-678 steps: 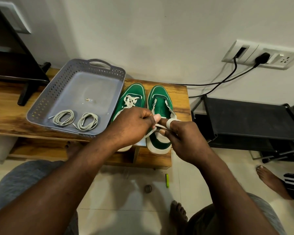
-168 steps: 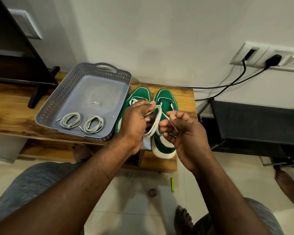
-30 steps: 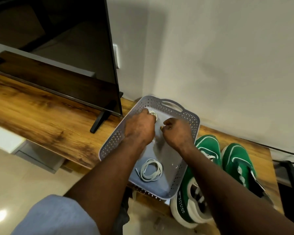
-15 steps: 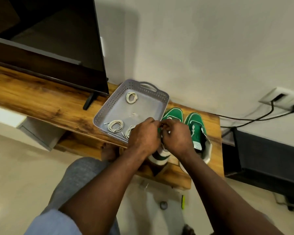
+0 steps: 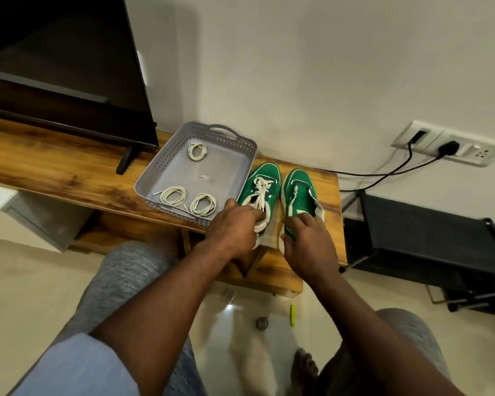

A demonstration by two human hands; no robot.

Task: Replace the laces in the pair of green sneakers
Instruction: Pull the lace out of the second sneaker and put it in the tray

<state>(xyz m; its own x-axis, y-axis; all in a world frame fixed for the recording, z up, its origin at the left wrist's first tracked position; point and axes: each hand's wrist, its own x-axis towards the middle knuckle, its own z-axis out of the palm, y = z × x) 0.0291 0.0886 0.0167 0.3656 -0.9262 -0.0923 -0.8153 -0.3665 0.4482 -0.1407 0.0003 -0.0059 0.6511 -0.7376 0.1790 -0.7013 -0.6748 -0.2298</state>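
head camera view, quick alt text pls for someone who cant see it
A person's left hand and right hand each hold the heel of a green sneaker on a wooden bench; the left sneaker is laced, the right sneaker shows no lacing. Beside them a grey tray holds three coiled laces.

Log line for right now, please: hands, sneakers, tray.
left hand: grips heel of laced green canvas sneaker | right hand: grips heel of green canvas sneaker showing no lace | grey perforated plastic tray: three coiled white laces
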